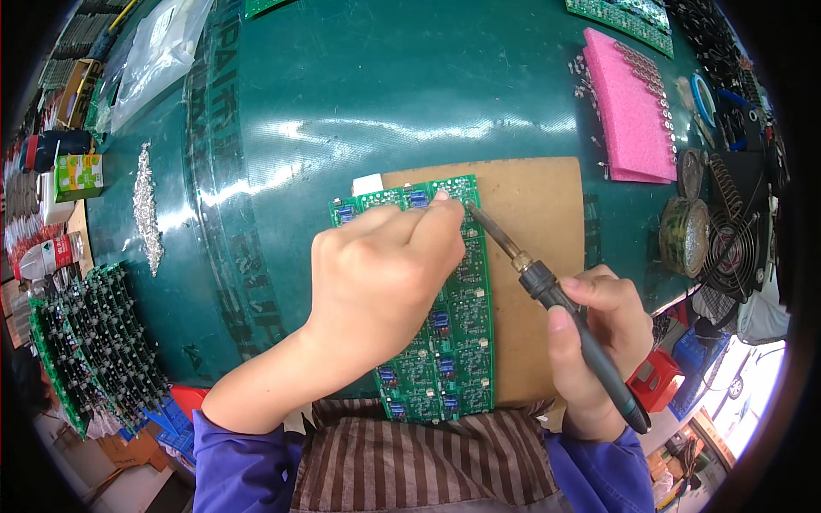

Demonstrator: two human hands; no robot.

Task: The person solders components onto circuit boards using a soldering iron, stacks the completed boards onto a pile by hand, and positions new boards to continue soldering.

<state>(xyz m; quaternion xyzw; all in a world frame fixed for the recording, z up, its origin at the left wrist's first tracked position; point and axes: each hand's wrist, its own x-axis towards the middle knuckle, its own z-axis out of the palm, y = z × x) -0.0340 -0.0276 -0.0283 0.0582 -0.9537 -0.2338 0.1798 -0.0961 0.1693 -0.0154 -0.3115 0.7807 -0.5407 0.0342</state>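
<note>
A green circuit board panel [468,329] with blue components lies on a brown board [539,231] in front of me. My right hand [603,333] grips a soldering iron [569,309] by its dark handle. The iron's tip points up and left, to the upper right edge of the panel. Over the panel's upper part is my left hand [385,261], its fingers curled with the fingertips down close to the iron's tip. Whatever they pinch, if anything, is hidden under the hand.
Pink foam [629,111] holding rows of small metal parts sits at the right. Nearby are a solder spool [684,235] and a fan [733,261]. At the left lie a pile of small silvery parts [147,209], a plastic bag [158,60] and stacked circuit boards [94,346].
</note>
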